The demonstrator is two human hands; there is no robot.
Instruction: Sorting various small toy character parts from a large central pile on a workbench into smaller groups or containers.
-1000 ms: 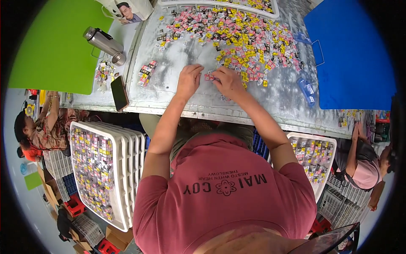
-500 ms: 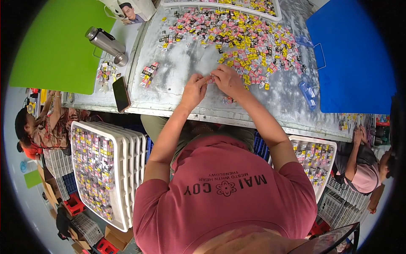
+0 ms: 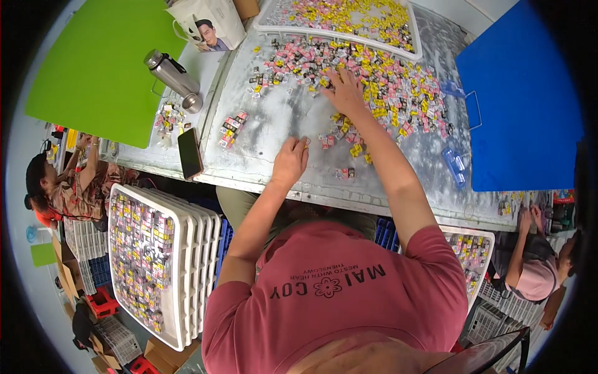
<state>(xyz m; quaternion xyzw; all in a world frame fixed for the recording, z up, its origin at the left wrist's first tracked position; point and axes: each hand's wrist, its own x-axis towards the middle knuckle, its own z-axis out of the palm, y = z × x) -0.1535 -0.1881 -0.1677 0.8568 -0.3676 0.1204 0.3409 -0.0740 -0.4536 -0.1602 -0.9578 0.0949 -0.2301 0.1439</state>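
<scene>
My right hand (image 3: 347, 95) reaches over the far pile of small pink, yellow, black and white blocks (image 3: 411, 93), its fingers spread and touching the pile's near edge. My left hand (image 3: 291, 163) rests on the grey tabletop (image 3: 268, 162) closer to me. Its fingers are curled with the tips together, and whatever they may hold is too small to name. Beyond that hand on the left lies a neat group of blocks (image 3: 232, 129). A short row of blocks (image 3: 344, 173) lies by the table's front edge, right of my left hand.
A white tray (image 3: 336, 35) of blocks stands at the far edge. Left are a phone (image 3: 190, 153), a steel flask (image 3: 171, 71) and a green panel (image 3: 93, 81); right, a blue panel (image 3: 523, 106) and clear blue plastic piece (image 3: 454, 167). Stacked trays (image 3: 180, 274) flank me. People sit on both sides.
My hands have come apart. The right one has moved away from me to the pile and spread its fingers; the left stays near the front. The view has shifted slightly.
</scene>
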